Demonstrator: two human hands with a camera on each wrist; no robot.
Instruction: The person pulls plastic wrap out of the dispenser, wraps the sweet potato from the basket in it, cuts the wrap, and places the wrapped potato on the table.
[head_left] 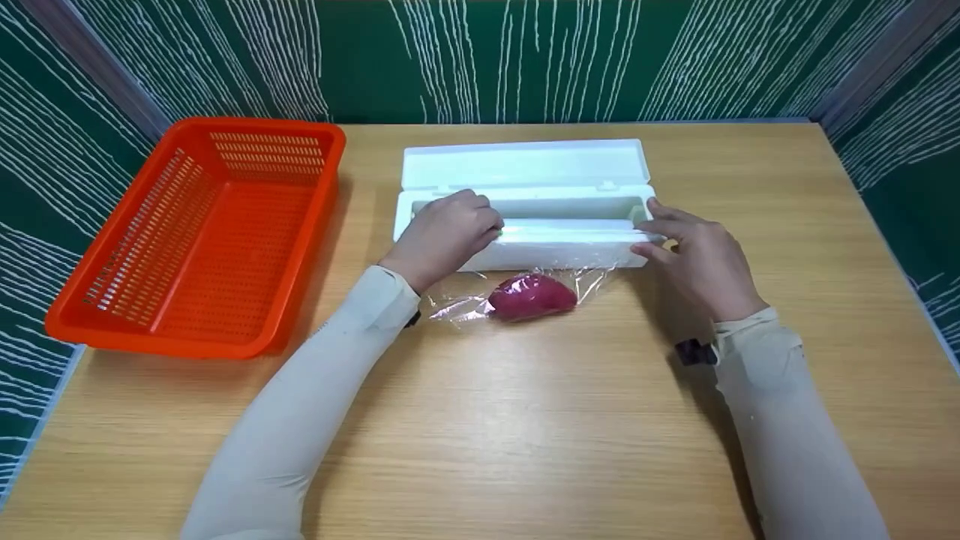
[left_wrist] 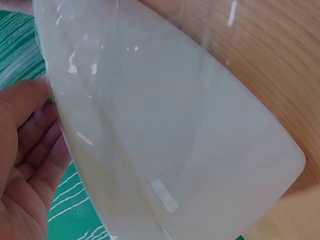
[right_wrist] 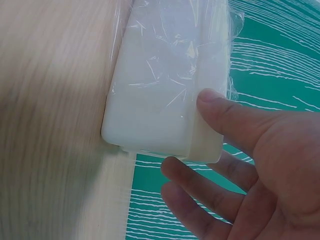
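A white cling film box lies lengthwise on the table, its lid raised at the back. Clear film runs from its front edge over a purplish-red sweet potato. My left hand reaches across the box's left half, thumb and fingers pinching a small green slider at the front edge, most of it hidden by the fingers. At the box's right end my right hand grips the corner, with its thumb on the film-covered edge and the other fingers spread around the end.
An orange-red plastic basket with slotted sides stands at the left of the wooden table. Behind the table rises a green panel with white streaks. Dark wrist cameras sit under the sleeves.
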